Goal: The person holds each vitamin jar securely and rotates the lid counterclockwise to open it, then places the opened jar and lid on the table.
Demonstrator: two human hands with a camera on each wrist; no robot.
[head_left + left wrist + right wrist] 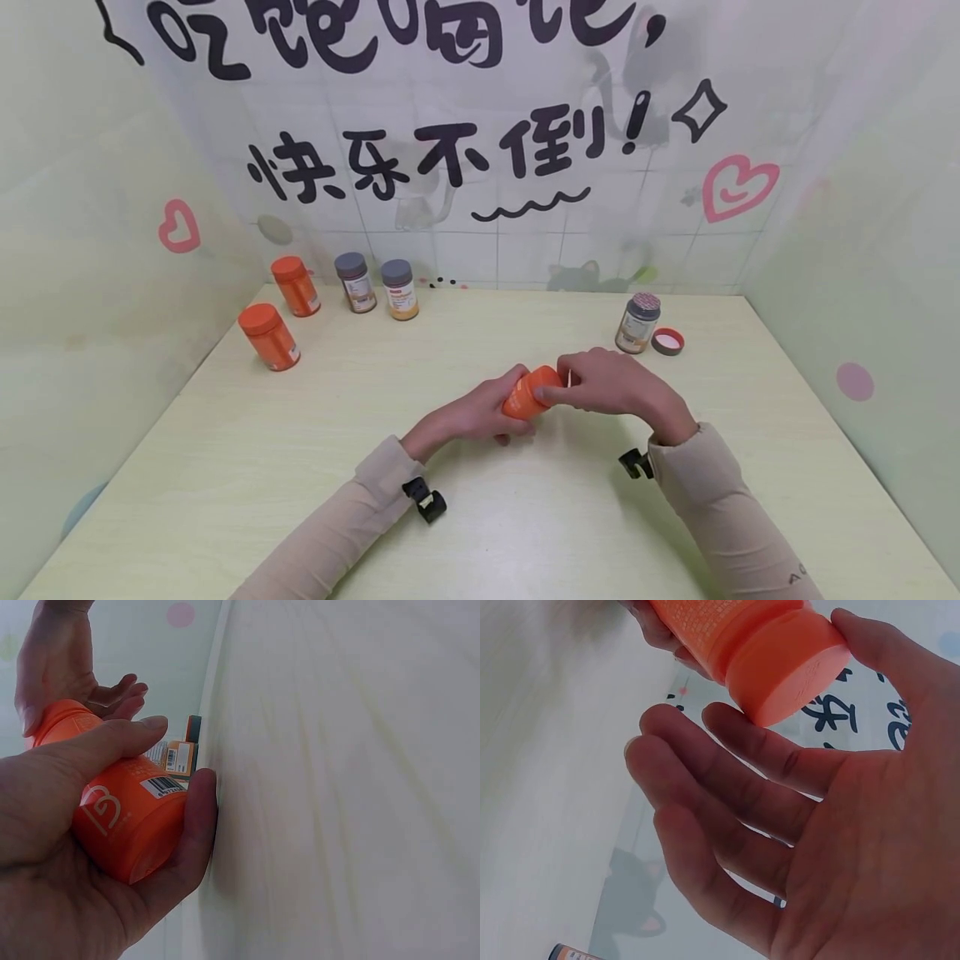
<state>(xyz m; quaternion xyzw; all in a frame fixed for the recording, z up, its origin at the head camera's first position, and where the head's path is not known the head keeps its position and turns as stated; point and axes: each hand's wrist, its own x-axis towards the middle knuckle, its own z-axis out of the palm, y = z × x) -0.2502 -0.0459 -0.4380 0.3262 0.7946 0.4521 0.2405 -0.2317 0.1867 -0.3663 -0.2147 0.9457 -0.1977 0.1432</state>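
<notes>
Orange jars (270,337): two are standing at the far left of the table (450,533).
Grey-lidded jars (401,290): two are standing to their right, near the back wall.
Left hand (482,408): is reaching inward, thumb and fingers wrapping round the bottle's body.
Orange bottle (525,398): is tilting between the hands over the table, its glossy side showing a pale logo and, near the base, a white barcode label; its matching cap (549,380) is pointing rightward.
Right hand (606,379): is bending at the wrist, thumb and index finger pinching the cap, other fingers extending loosely.
Uncapped jar (637,325): is standing at the right, its lid (667,341) lying just beside it.
</notes>
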